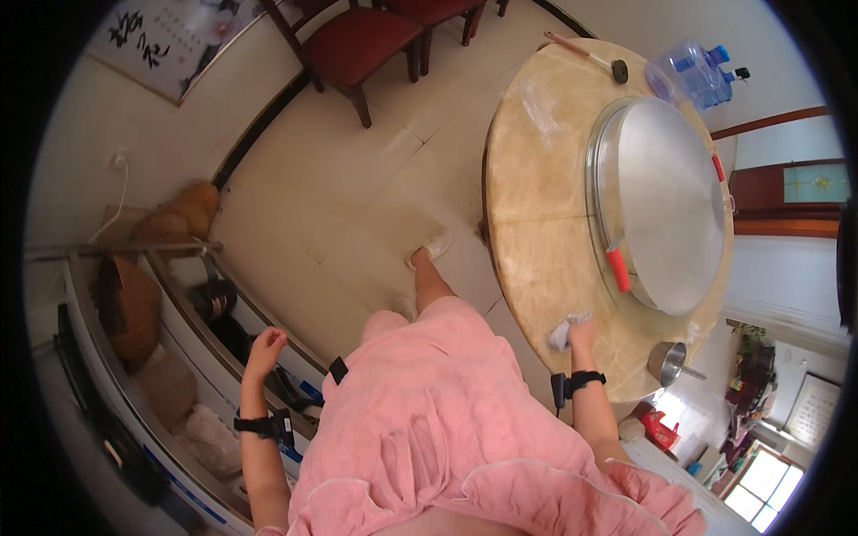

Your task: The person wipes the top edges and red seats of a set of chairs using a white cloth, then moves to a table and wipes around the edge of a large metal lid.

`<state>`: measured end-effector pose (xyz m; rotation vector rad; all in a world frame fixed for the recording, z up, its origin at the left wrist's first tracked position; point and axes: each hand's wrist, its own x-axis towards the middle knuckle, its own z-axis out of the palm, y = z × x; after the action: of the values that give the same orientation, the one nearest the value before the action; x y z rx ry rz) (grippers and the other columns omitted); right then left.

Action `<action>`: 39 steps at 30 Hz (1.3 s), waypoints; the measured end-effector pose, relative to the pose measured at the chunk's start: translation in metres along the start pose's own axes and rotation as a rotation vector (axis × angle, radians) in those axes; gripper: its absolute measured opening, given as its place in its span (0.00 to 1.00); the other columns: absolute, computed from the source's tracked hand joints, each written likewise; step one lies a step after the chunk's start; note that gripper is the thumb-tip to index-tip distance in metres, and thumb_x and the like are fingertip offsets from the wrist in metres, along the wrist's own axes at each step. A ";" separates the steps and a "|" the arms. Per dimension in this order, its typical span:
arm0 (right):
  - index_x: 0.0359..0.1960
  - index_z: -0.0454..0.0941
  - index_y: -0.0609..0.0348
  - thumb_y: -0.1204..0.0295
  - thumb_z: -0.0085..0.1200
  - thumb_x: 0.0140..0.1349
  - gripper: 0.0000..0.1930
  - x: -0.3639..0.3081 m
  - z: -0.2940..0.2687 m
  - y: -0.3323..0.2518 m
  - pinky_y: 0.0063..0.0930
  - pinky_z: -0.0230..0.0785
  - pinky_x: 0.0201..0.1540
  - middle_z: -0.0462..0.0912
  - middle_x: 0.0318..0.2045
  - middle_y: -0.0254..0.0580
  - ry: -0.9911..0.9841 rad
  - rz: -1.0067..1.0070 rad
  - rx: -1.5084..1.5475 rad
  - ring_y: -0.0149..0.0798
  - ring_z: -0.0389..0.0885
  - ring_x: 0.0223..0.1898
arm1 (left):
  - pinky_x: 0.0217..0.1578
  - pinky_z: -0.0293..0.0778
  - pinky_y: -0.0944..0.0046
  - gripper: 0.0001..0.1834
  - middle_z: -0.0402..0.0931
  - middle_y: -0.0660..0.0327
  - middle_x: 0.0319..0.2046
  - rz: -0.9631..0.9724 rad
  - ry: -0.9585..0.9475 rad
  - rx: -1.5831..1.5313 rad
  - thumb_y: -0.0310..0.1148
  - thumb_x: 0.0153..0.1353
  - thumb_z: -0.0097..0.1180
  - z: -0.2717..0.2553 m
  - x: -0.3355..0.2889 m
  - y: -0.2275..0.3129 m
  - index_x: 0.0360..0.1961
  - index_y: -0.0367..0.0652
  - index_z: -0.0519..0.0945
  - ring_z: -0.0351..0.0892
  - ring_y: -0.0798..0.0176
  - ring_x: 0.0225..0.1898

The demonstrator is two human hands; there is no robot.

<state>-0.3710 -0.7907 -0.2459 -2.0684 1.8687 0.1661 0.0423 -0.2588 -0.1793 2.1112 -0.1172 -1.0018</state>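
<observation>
My right hand (583,336) is closed on a crumpled pale grey-white cloth (559,337), pressing it on the near edge of a round, tan, marble-patterned table (536,192). Away from the table, my left hand (264,352) hangs in the air near the shelf on the left. Its fingers are curled together, and I see nothing in them. Beyond the cloth, a large round steel pan (672,205) with red handle grips rests on a glass turntable (597,255). A small metal pot (667,364) with a thin handle sits to the right of my right hand.
A wooden-handled tool with a dark head (618,71) lies at the table's far edge, beside clear blue plastic water jugs (688,73). Red-seated chairs (362,49) stand against the far wall. A metal-framed shelf (170,290) with baskets and bags runs along my left.
</observation>
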 end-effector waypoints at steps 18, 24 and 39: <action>0.38 0.73 0.73 0.74 0.54 0.48 0.16 -0.007 -0.029 -0.039 0.42 0.68 0.43 0.76 0.38 0.61 -0.177 0.398 0.155 0.54 0.76 0.41 | 0.53 0.59 0.58 0.17 0.56 0.61 0.60 1.272 -0.214 1.000 0.25 0.45 0.51 0.293 0.260 0.419 0.39 0.43 0.78 0.59 0.57 0.56; 0.34 0.76 0.71 0.72 0.54 0.48 0.13 -0.011 -0.014 -0.033 0.42 0.69 0.41 0.78 0.30 0.61 0.000 0.457 -0.050 0.57 0.77 0.37 | 0.52 0.61 0.57 0.17 0.64 0.60 0.51 1.269 -0.373 1.255 0.22 0.46 0.49 0.347 0.276 0.450 0.40 0.40 0.75 0.62 0.58 0.54; 0.33 0.77 0.71 0.68 0.50 0.49 0.15 -0.014 -0.003 -0.052 0.43 0.68 0.40 0.78 0.33 0.63 0.018 0.481 -0.056 0.58 0.76 0.39 | 0.47 0.61 0.58 0.18 0.66 0.63 0.47 1.412 -0.267 1.226 0.24 0.45 0.50 0.343 0.316 0.453 0.41 0.44 0.76 0.62 0.57 0.49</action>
<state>-0.3224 -0.7746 -0.2292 -1.6178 2.3658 0.3193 0.1266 -0.9037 -0.1965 1.9141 -2.4184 -0.2022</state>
